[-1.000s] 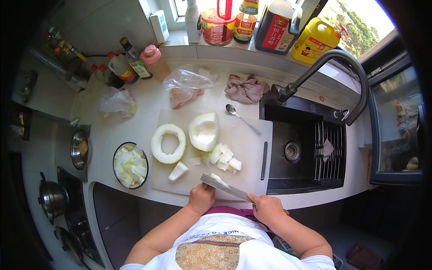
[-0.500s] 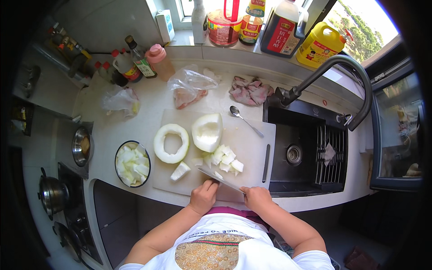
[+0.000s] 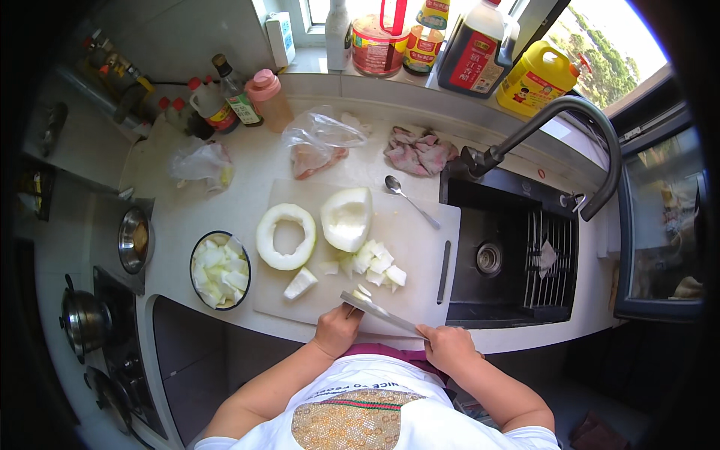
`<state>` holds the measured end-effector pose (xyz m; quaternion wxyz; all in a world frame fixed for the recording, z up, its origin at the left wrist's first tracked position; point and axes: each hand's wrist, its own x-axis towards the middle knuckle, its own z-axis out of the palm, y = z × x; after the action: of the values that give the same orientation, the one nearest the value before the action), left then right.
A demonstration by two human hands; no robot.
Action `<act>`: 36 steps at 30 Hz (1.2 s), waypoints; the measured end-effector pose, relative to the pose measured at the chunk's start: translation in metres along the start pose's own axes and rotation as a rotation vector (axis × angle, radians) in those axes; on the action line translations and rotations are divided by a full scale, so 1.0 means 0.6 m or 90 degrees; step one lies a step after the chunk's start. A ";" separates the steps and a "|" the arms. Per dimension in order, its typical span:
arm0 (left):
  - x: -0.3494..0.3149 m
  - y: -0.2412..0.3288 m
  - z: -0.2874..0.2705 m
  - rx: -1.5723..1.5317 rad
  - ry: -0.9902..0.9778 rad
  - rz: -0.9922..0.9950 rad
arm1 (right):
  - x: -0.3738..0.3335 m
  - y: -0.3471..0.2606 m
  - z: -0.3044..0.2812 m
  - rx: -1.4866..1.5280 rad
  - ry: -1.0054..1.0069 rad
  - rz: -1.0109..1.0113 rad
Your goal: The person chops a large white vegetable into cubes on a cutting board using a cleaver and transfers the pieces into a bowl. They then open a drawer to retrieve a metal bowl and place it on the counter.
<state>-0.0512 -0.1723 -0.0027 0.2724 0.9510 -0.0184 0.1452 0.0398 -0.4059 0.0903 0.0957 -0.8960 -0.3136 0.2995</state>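
Observation:
My right hand [image 3: 448,348] grips a knife [image 3: 385,316] by its handle, the blade slanting up and left over the board's near edge. Curled beside the blade's far end is my left hand [image 3: 337,328]; whatever its fingers close on is hidden. Just beyond the blade lie small pale slices [image 3: 362,292]. On the white cutting board [image 3: 416,247] a heap of cut white melon chunks [image 3: 373,262] sits below a large hollowed melon piece [image 3: 346,219]. To the left are a thick melon ring [image 3: 286,237] and a melon wedge [image 3: 301,284].
A bowl of melon chunks [image 3: 220,271] stands left of the board. A spoon [image 3: 412,202] rests on the board's far right. Beyond are a bagged piece of meat [image 3: 319,154] and a cloth [image 3: 421,152]. The black sink [image 3: 487,217] and its faucet [image 3: 555,112] are at right.
The knife has shifted slightly right, its blade now more in view. My right hand has moved right and a little toward me. My left hand has dropped slightly. Slices now show beyond the blade.

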 end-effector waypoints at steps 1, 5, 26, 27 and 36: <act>0.000 0.001 -0.001 -0.001 -0.001 0.000 | 0.002 0.000 -0.001 -0.002 -0.009 0.002; -0.002 0.001 0.000 0.010 0.007 -0.004 | 0.029 -0.003 0.021 0.014 -0.066 0.013; -0.011 -0.002 -0.003 0.021 -0.008 0.010 | -0.007 -0.004 0.009 0.018 -0.026 0.015; -0.011 -0.003 0.000 0.013 0.001 0.012 | -0.004 -0.004 0.007 0.010 -0.031 0.015; -0.007 0.002 -0.003 0.010 0.009 -0.002 | 0.058 -0.010 0.041 0.010 -0.062 0.019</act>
<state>-0.0561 -0.1727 -0.0016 0.2652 0.9520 -0.0141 0.1520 0.0437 -0.3801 0.0560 0.0828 -0.8843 -0.3023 0.3461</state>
